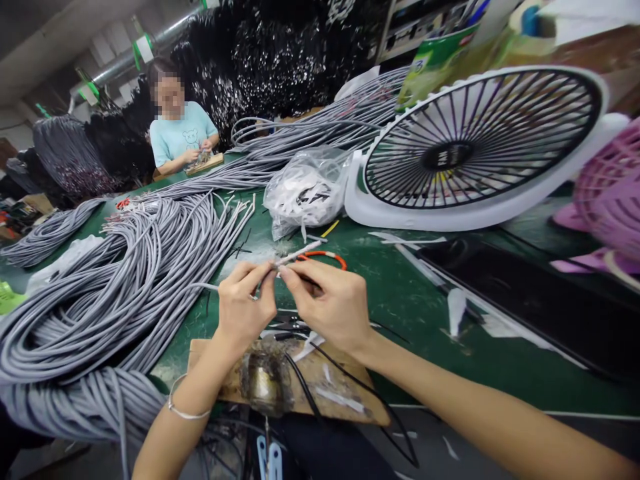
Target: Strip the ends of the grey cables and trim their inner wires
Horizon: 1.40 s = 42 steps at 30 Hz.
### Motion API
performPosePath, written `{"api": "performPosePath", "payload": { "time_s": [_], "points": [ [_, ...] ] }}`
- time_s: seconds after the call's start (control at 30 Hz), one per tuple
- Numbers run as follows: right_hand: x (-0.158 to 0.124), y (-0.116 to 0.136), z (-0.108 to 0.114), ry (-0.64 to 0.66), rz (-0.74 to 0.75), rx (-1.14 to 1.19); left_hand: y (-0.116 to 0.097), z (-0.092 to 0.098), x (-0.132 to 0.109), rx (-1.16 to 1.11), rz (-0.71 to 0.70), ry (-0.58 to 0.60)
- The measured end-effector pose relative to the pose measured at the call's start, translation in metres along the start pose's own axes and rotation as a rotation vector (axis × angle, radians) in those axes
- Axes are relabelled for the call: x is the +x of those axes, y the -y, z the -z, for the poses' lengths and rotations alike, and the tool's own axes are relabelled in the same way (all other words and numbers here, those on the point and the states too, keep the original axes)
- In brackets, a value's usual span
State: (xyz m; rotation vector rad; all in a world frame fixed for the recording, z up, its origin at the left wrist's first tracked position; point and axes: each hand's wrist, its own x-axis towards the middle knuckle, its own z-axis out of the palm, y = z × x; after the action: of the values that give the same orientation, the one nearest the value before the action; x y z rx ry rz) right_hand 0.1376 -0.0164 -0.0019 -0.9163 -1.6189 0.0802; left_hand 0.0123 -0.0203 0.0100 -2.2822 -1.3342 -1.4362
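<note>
My left hand (244,308) and my right hand (330,303) meet over the green table (430,313), both pinched on the end of one grey cable (300,253). The cable's free tip sticks out up and to the right past my fingers, and its length trails left toward the big pile of grey cables (125,280). Below my hands lies a worn wooden board (325,390) with thin black wires across it. An orange ring (334,257) lies just behind my right hand.
A white table fan (480,147) lies tilted at the right, with a clear plastic bag of parts (307,190) beside it. A pink fan (607,200) is at the far right edge. A dark tray (540,300) lies on the right. Another person (177,130) works across the table.
</note>
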Motion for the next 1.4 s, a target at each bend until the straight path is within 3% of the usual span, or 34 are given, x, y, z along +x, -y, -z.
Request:
{"api": "performPosePath", "payload": {
  "time_s": [0.1,0.27,0.33,0.43,0.5,0.63,0.7,1.23,1.4],
  "points": [
    [-0.001,-0.001,-0.001,-0.049,0.154,-0.055,-0.002,-0.001,-0.002,0.02,0.008,-0.009],
    [0.001,-0.001,-0.002,-0.051,0.042,-0.066,-0.001,-0.001,-0.009,0.087,-0.063,-0.022],
    [-0.005,0.005,-0.004,-0.076,0.174,-0.102,0.004,-0.003,-0.009,0.117,-0.014,0.014],
    [-0.016,0.017,-0.008,-0.063,0.463,-0.079,0.014,-0.005,-0.005,0.117,0.173,0.122],
    [-0.017,0.019,-0.01,-0.009,0.522,-0.032,0.018,-0.004,-0.002,0.048,0.281,0.119],
    [-0.003,0.01,-0.008,-0.028,0.192,-0.094,0.015,0.004,0.002,-0.154,0.319,0.04],
    [0.004,0.004,-0.007,-0.021,0.105,-0.104,0.011,0.008,0.002,-0.216,0.308,0.044],
    [0.005,0.005,-0.004,-0.003,-0.021,-0.01,0.006,0.009,0.001,-0.335,0.373,0.09],
    [0.005,0.004,-0.003,0.013,0.001,-0.024,0.004,0.01,0.003,-0.367,0.427,0.075]
  ]
}}
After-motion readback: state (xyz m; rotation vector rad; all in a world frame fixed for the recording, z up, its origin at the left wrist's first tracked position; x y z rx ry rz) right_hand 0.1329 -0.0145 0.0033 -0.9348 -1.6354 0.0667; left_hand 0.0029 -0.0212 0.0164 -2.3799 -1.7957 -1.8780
